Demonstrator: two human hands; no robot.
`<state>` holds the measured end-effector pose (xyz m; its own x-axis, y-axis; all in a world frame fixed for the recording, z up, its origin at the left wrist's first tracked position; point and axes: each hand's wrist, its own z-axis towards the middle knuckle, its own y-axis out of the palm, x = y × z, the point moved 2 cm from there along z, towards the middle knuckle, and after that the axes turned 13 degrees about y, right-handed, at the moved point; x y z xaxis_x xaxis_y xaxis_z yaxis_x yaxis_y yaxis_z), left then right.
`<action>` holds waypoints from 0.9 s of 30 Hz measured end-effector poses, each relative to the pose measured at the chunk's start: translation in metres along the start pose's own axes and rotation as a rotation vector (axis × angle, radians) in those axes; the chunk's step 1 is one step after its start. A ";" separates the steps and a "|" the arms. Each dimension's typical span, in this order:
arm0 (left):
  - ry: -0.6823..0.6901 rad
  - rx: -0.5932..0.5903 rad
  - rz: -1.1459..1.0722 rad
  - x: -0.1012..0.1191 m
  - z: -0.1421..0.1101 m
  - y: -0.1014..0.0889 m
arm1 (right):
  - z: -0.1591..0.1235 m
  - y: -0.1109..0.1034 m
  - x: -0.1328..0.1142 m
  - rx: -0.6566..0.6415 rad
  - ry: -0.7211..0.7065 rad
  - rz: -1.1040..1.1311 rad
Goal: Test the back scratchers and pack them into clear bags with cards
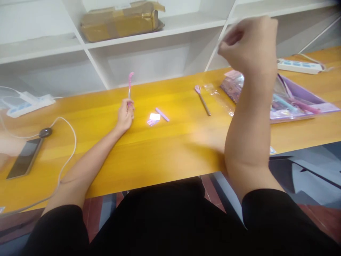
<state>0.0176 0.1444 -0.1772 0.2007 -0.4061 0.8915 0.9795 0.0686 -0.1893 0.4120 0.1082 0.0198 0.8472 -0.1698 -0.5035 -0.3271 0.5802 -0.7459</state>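
Note:
My left hand [126, 114] is closed around the lower end of a slim pink pen-like stick [129, 85]. The stick stands upright above the table, with a bent pink tip and a paler section near the fingers. My right hand [252, 46] is raised high on the right, in front of the shelf, with its fingers curled in. It is blurred, and whatever it may hold is hidden. Between the hands lie a small purple stick [162, 114], a white slip [155, 116] and a pink patterned piece [152, 122]. Farther right is a stick with a purple fork-shaped head [198, 89].
Behind my right forearm sit a purple box [306, 94] with wrapped pens and a clear wrapper [213, 90]. Power strips [299, 66] lie at both ends. On the left are a phone [25, 158] and a white cable [74, 137]. A cardboard box [119, 23] sits on the shelf.

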 end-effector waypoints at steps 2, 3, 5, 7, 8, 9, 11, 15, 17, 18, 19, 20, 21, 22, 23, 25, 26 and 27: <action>-0.033 -0.065 -0.167 0.006 -0.009 0.018 | -0.030 0.009 -0.040 -0.032 -0.195 0.156; -0.048 -0.095 -0.242 0.010 -0.015 0.027 | -0.047 0.021 -0.059 -0.096 -0.273 0.256; -0.084 -0.142 -0.370 0.020 -0.028 0.042 | -0.083 0.057 -0.093 -0.290 -0.401 0.307; -0.122 -0.161 -0.464 0.029 -0.041 0.051 | -0.113 0.099 -0.115 -0.493 -0.477 0.308; -0.140 -0.158 -0.499 0.033 -0.048 0.052 | -0.125 0.117 -0.121 -0.558 -0.493 0.313; -0.155 -0.148 -0.527 0.037 -0.054 0.051 | -0.132 0.131 -0.124 -0.632 -0.493 0.350; -0.181 -0.111 -0.560 0.041 -0.066 0.043 | -0.141 0.149 -0.120 -0.897 -0.392 0.656; -0.212 -0.048 -0.565 0.042 -0.085 0.024 | -0.148 0.154 -0.089 -0.982 -0.314 0.891; -0.219 -0.033 -0.564 0.041 -0.093 0.018 | -0.158 0.158 -0.069 -0.923 -0.220 0.960; -0.225 -0.031 -0.563 0.041 -0.097 0.017 | -0.164 0.163 -0.060 -0.900 -0.164 0.984; -0.232 -0.033 -0.561 0.041 -0.100 0.016 | -0.172 0.168 -0.052 -0.900 -0.114 0.997; -0.242 -0.041 -0.558 0.041 -0.102 0.017 | -0.180 0.175 -0.046 -0.920 -0.074 1.004; -0.254 -0.057 -0.553 0.041 -0.105 0.018 | -0.187 0.182 -0.042 -0.954 -0.041 1.008; -0.267 -0.080 -0.546 0.041 -0.107 0.019 | -0.194 0.188 -0.039 -0.994 -0.015 1.012; -0.279 -0.108 -0.538 0.041 -0.109 0.020 | -0.200 0.194 -0.037 -1.035 0.006 1.020; -0.299 -0.174 -0.521 0.039 -0.113 0.022 | -0.208 0.200 -0.036 -1.101 0.039 1.050; -0.306 -0.207 -0.511 0.037 -0.115 0.023 | -0.211 0.201 -0.036 -1.125 0.051 1.071; -0.310 -0.238 -0.500 0.036 -0.117 0.023 | -0.214 0.202 -0.037 -1.143 0.058 1.093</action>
<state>0.0455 0.0251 -0.1979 -0.2503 -0.0515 0.9668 0.9329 -0.2801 0.2266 0.2249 0.0609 -0.2051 -0.0066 -0.1340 -0.9910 -0.8961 -0.4390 0.0654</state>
